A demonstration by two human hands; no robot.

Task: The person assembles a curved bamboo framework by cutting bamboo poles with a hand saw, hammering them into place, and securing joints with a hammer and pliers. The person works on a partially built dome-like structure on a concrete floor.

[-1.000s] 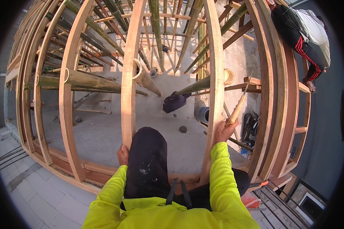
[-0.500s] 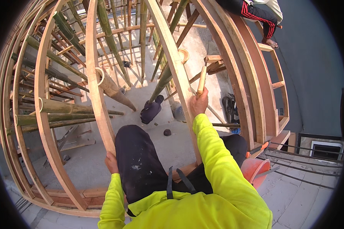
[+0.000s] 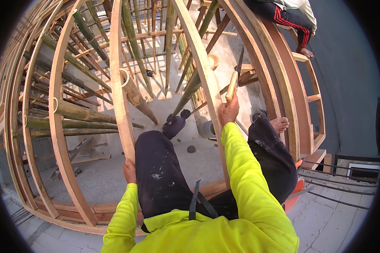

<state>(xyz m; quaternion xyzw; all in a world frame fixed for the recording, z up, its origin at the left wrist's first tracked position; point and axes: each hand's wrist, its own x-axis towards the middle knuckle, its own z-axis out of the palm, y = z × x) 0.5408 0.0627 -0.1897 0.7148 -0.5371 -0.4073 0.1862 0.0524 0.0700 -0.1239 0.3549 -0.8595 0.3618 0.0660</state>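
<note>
— Gripping noted: the right hand (image 3: 229, 110) is clenched round the pale wooden handle of a dark-bladed chisel (image 3: 233, 82), raised beside the curved timber rib (image 3: 198, 63); the left hand (image 3: 129, 170) is closed on the adjacent pale timber upright (image 3: 119, 97).

— Advised: the blade should be kept square, the brace maintained. Against the earlier frame, the tool is held higher.

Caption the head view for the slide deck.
Perched on a timber frame, left hand grips a wooden beam while right hand holds a wooden-handled tool.
</note>
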